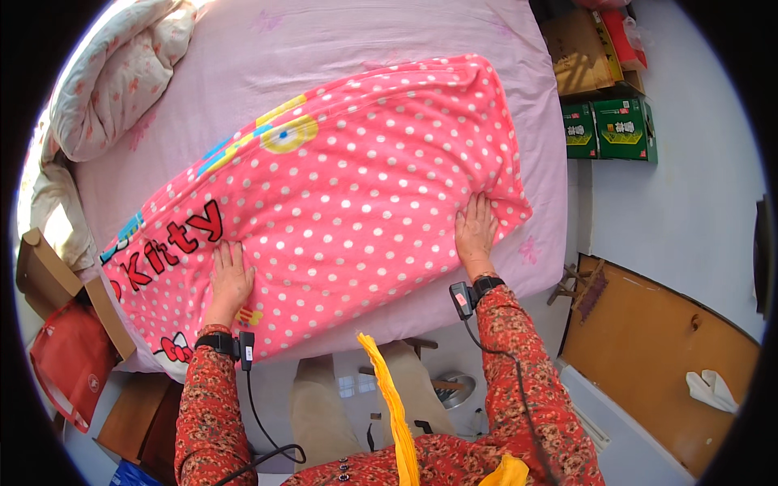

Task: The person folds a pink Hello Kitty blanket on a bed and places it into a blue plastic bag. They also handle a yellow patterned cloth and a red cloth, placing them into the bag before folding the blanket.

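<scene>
A pink fleece blanket (364,200) with white polka dots lies folded over on the bed, its fold running along the far side. Red lettering and cartoon figures show at its left end. My left hand (231,273) rests flat on the blanket just below the lettering, palm down, gripping nothing. Near the blanket's right end, my right hand (476,234) presses flat on the cloth, with wrinkles spreading out from its fingertips. Both wrists wear black straps with small cabled devices.
Beneath the blanket is a pale pink bedsheet (255,54). A bunched floral quilt (121,79) sits at the far left. An open cardboard box (51,273) and a red bag (73,358) stand at the left edge. Green cartons (623,130) and a wooden door (656,358) are on the right.
</scene>
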`<state>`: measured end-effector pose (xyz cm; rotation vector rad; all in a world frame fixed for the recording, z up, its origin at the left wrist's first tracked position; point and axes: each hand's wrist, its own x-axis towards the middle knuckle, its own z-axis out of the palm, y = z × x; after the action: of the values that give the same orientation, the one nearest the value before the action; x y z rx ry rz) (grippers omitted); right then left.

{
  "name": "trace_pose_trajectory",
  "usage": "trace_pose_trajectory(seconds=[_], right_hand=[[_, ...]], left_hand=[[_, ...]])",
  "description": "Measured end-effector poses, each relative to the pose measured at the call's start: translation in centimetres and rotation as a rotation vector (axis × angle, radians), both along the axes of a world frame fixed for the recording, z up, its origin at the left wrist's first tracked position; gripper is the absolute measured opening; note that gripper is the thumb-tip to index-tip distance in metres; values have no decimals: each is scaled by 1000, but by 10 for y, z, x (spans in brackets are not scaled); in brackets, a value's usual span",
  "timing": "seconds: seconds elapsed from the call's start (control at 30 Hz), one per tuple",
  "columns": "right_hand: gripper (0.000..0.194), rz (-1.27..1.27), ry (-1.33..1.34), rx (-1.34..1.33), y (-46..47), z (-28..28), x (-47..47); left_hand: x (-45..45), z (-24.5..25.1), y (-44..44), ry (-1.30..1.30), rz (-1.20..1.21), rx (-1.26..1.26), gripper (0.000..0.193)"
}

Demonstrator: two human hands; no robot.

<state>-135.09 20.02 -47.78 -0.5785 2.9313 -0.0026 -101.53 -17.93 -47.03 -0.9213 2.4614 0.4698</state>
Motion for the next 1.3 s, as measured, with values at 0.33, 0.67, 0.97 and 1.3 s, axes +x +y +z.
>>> trace_pose_trajectory(seconds=[0.33,0.67,0.97,1.3], right_hand=[[26,21,236,-258,4,53,-122],[32,373,219,-453,-47,61,-69],[46,-364,-272,-421,19,39,-180],[52,-453,-709,-482,91,46,-150]], left_hand=[[-4,-8,-9,-55,-119,-2,73],[0,-16,-12,-35,-114,1,77],[-3,-12,-15,-70,-85,39,78],[-8,-5,-13,-95,-62,51,75]])
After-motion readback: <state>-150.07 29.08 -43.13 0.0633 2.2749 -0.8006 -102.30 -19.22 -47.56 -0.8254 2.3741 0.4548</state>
